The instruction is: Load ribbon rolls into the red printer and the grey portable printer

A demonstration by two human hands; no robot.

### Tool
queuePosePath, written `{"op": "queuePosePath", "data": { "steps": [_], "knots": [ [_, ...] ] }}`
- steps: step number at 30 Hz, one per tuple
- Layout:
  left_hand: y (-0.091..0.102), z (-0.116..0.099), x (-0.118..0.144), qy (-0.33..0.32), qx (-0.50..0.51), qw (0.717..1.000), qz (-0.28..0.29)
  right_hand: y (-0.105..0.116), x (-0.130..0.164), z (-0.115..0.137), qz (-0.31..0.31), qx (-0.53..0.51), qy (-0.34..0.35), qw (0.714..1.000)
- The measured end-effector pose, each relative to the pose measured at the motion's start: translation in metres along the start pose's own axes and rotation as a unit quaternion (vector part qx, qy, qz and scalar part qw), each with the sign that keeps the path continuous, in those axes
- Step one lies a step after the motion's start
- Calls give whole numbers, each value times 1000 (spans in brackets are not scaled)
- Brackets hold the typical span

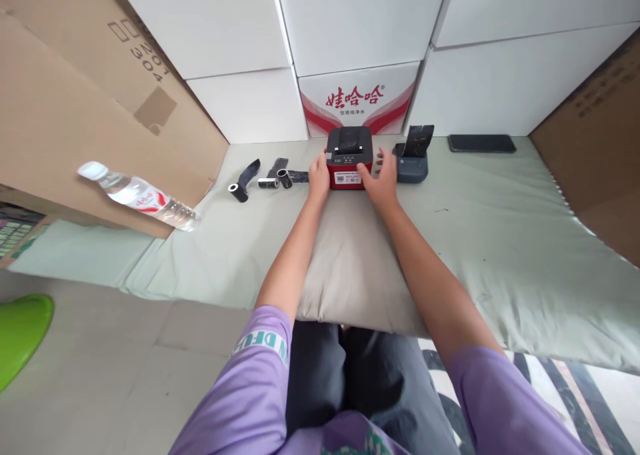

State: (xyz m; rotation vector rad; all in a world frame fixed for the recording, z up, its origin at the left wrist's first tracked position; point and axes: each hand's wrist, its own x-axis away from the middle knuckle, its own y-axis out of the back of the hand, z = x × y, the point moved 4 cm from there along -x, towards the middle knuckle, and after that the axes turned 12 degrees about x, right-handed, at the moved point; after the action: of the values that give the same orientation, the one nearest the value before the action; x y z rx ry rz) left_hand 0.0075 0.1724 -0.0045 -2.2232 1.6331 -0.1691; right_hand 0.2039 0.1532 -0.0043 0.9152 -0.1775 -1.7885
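Note:
A red and black receipt printer sits on the cloth-covered surface, with a white label on its front. My left hand grips its left side, the fingers partly hidden behind it. My right hand has its thumb against the front right corner, while its other fingers are spread apart beside the printer. Just right of that hand stands a small dark blue printer with a black strip rising from it. To the left lie small black-and-white paper rolls, their dark ends partly unrolled.
A water bottle leans at the left beside a tall cardboard box. A black phone lies at the back right. White cartons are stacked behind the printers, and another brown box stands at the right.

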Motion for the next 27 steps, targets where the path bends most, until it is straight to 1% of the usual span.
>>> {"op": "queuePosePath", "data": {
  "steps": [2, 3, 4, 5, 7, 9, 11, 13, 15, 18, 20, 22, 24, 27],
  "knots": [
    [13, -7, 22, -59, -61, 995, -47, 28, -1, -6, -76, 39, -40, 996],
    [19, -9, 35, -72, -93, 991, -62, 41, -2, -12, -115, 46, -72, 990],
    [24, -10, 48, -67, -122, 988, -62, 50, -3, -19, -122, 37, -95, 987],
    [27, -10, 59, -50, -150, 986, -44, 55, -5, -27, -120, 12, -113, 986],
    [30, -9, 77, -12, -187, 982, 5, 55, -7, -45, -105, -41, -134, 985],
    [28, -9, 85, 5, -204, 978, 40, 50, -9, -59, -121, -45, -155, 979],
    [25, -8, 85, -4, -221, 974, 58, 46, -9, -66, -137, 5, -183, 974],
    [22, -7, 83, -22, -243, 966, 80, 45, -8, -64, -132, 68, -205, 968],
    [20, -6, 81, -39, -257, 960, 102, 51, -3, -55, -127, 103, -214, 963],
    [19, -3, 83, -51, -250, 959, 126, 71, 19, -32, -132, 105, -186, 968],
    [19, -3, 85, -51, -247, 961, 119, 83, 44, -11, -99, 118, -154, 976],
    [20, -5, 86, -43, -247, 964, 87, 89, 75, 10, -56, 136, -151, 978],
    [21, -8, 86, -31, -250, 966, 54, 88, 105, 33, -19, 147, -160, 976],
    [24, -14, 86, -16, -271, 962, 35, 71, 137, 69, 17, 177, -160, 971]
  ]
}}
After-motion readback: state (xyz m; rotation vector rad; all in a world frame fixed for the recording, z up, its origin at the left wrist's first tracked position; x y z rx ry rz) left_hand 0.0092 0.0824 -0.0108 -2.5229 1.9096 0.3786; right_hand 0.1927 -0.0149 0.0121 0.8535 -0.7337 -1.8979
